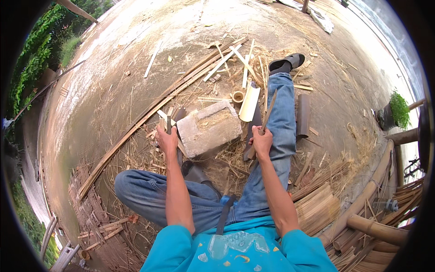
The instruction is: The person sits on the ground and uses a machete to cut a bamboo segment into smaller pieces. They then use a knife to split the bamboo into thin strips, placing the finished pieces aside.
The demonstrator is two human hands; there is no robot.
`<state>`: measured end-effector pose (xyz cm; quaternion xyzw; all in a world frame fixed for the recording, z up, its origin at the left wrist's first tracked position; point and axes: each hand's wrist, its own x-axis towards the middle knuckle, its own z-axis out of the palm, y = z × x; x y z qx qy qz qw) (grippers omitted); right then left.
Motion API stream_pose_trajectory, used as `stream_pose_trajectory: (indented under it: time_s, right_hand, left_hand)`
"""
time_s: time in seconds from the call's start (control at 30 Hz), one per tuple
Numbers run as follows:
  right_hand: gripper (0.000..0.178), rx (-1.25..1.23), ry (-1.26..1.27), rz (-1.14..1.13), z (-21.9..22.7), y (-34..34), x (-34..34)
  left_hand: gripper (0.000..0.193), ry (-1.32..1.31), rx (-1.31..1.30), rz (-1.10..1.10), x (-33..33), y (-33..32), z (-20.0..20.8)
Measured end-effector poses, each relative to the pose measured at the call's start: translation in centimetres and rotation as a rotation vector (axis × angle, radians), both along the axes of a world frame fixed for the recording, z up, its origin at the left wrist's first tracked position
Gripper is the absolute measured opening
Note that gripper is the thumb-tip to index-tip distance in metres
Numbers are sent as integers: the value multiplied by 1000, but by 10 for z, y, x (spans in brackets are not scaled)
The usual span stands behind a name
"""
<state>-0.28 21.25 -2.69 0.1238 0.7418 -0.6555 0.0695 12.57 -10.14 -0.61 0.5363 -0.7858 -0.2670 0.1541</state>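
I sit on the ground with a pale stone-like block point(213, 131) between my hands. My left hand point(167, 139), left of the block, is closed around a short, dark, narrow strip point(169, 124) that looks like split bamboo. Over my outstretched right leg, my right hand point(261, 142) grips a long knife point(271, 108), its narrow blade slanting up and away from me. The knife and the strip are apart. Just beyond the block lie a split bamboo half point(249, 103), pale inside, and a short bamboo ring point(238, 96).
Long bamboo strips point(149, 113) run diagonally at the left, with pale slats point(222, 63) at their far end. A dark bamboo piece point(302, 115) lies right of my leg. Shavings cover the ground. Bamboo poles point(376, 228) and a potted plant point(398, 111) stand right.
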Motion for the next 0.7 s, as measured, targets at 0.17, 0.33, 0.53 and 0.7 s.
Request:
stream_pose_trajectory:
  time_s: [0.17, 0.33, 0.53, 0.7]
  right_hand:
    - [32, 93, -81, -29, -41, -17, -48]
    - [28, 282, -14, -11, -79, -26, -73]
    - [23, 93, -73, 13, -54, -4, -48]
    - [24, -332, -230, 80, 2, 12, -8]
  left_hand:
    - [61, 147, 260, -319, -9, 20, -1]
    - [49, 358, 732, -411, -25, 45, 13]
    - [49, 472, 982, -396, -33, 68, 21]
    - [58, 498, 1116, -412, -39, 85, 18]
